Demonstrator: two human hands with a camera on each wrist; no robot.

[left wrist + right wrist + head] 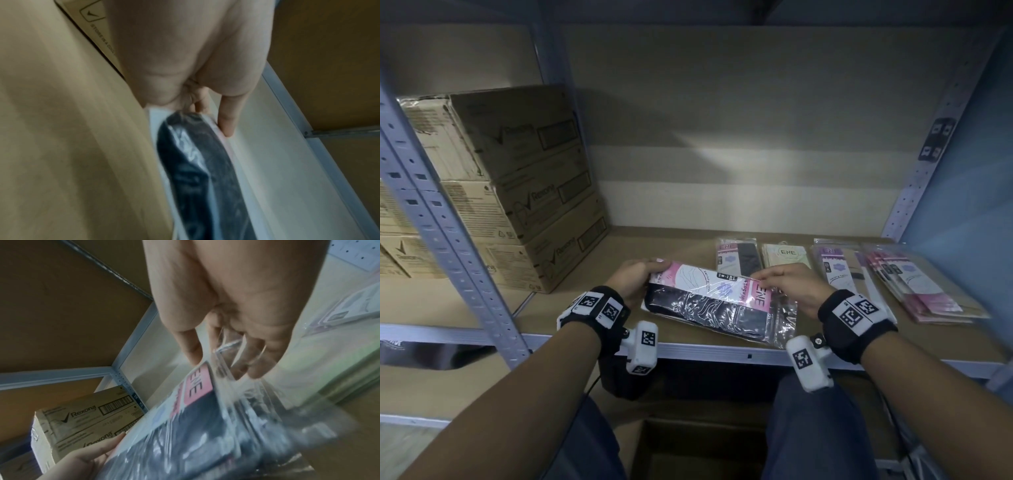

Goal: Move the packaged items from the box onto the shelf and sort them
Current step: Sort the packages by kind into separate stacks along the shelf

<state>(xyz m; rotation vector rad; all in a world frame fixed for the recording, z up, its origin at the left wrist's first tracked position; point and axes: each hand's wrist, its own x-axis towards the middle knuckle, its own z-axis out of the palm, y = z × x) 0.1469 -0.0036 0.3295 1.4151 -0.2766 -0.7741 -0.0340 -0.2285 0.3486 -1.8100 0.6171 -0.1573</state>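
I hold a stack of clear-wrapped stocking packs (717, 301), pink-and-white label over black fabric, lying crosswise just above the front of the shelf board (654, 245). My left hand (652, 272) grips the stack's left end, its fingers along the edge (226, 123) of the black pack (205, 170). At the right end, my right hand (768, 279) pinches the plastic by the pink label, fingers curled into the wrap (252, 363). The stack (205, 426) looks blurred there. An open cardboard box (705, 426) sits low between my knees; its inside is dark.
Sorted packs lie along the shelf's right half: a black one (738, 255), a cream one (787, 255), a purple-labelled pile (839, 270) and a pink pile (917, 286). Stacked Rexona cartons (527, 192) fill the left. A perforated upright (448, 233) stands front left.
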